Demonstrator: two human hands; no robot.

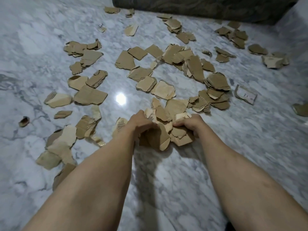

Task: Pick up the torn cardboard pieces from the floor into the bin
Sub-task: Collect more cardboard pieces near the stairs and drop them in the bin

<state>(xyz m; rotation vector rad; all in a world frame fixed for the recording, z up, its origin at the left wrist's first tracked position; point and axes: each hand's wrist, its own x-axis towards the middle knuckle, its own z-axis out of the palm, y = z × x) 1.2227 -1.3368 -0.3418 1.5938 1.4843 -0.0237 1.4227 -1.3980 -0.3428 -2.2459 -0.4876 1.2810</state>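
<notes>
You are holding a bunch of torn cardboard pieces (164, 130) between your 2 hands, low in the middle of the view. Your left hand (140, 122) is curling its fingers over the left side of the bunch, and your right hand (191, 123) is curling in on the right side, so the 2 hands are squeezing the pieces together from both sides. The fingertips are hiding in the cardboard. The pieces in the bunch are sticking out above and below your hands at mixed angles, some showing a pale face and some a brown one. Whether the bunch is resting on the marble floor (166, 180) or sitting just above it, you cannot tell from this view.

Just beyond your hands, more scattered pieces (126, 60) are lying flat on the floor, spreading in a loose ring around a bright light reflection (120, 98). Another group is lying to the left of your left forearm, partly overlapping. A piece with a white label (246, 94) is lying well off to the right. A small curled scrap (24, 121) is sitting alone at the far left. At the top of the view, a dark block (200, 7) is standing against the floor, with a few pieces lying near its lower edge.
</notes>
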